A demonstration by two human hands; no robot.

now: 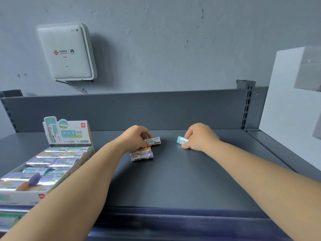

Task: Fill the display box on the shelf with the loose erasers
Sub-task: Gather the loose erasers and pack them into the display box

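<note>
Shop, grey slotted retail shelf (173, 171), branded eraser display box (67, 131)

Your view is evenly lit and cool in tone, with soft shadows under both forearms on the shelf (173, 180). Wide-angle bending curves its edges. The display box (34, 171) wrappers glare; near corners blur.

Red "deli" logo and "纳米净" on the display box (69, 133) header card, "WiFi 7" and "中国联通" on the white wall router (66, 51), "deli" on a loose eraser (153, 141)

Matt grey metal shelf (173, 180); glossy-wrapped erasers (141, 156); printed cardboard display box (69, 134).
</note>
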